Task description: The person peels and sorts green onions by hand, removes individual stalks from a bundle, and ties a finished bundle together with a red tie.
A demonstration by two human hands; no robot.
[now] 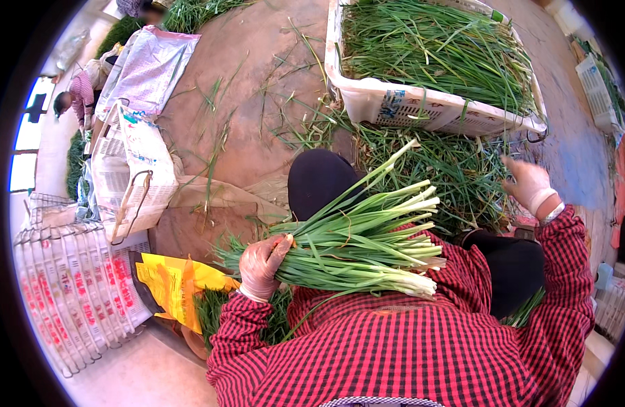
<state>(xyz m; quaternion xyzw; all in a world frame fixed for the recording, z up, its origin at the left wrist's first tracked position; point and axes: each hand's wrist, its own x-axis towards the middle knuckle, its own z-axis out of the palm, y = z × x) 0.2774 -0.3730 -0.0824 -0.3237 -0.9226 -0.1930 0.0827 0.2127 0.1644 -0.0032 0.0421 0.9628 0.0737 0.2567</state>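
Note:
A thick bundle of garlic chives (356,237) lies across my lap, white ends to the right and green leaf ends to the left. My left hand (263,266), in a thin clear glove, is closed round its leafy part. One longer stalk (387,168) sticks out of the bundle toward the upper right. My right hand (529,184), also gloved, is held up at the right, away from the bundle. Its fingers look apart, with nothing visible in them. Below and left of it a heap of loose chive leaves (448,176) covers the floor.
A white crate (434,105) full of chives stands ahead. At left are a tipped white crate (139,176), stacked crates (82,292), a yellow bag (177,285) and a pale sack (149,68). Another person (82,95) bends at the far left. More crates (597,88) stand far right.

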